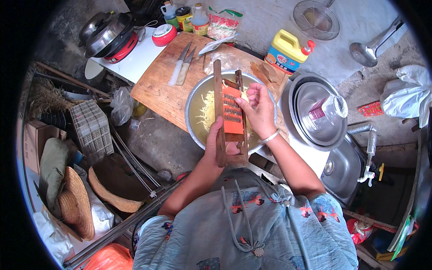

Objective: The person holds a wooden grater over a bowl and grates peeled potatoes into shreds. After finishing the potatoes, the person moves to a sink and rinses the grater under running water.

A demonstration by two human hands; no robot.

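A wooden-framed grater [232,127] with an orange plate and rows of metal teeth stands tilted over a metal basin [189,123]. My left hand [212,143] grips the lower part of its frame, thumb on the left rail and fingers behind. My right hand [260,111] is at the grater's right side; its thumb tip touches the plate near the teeth, and the other fingers are loosely curled and apart. No piece of food shows clearly in that hand. Pale yellow shreds [206,109] lie in liquid in the basin, partly hidden by the grater.
The basin overlaps a wooden cutting board [158,79] bearing two knives [184,65]. Nested metal basins [300,135] stand right, beside a sink [344,168] with a tap [367,175]. A yellow detergent jug [286,50] and an electric pan [111,37] stand behind.
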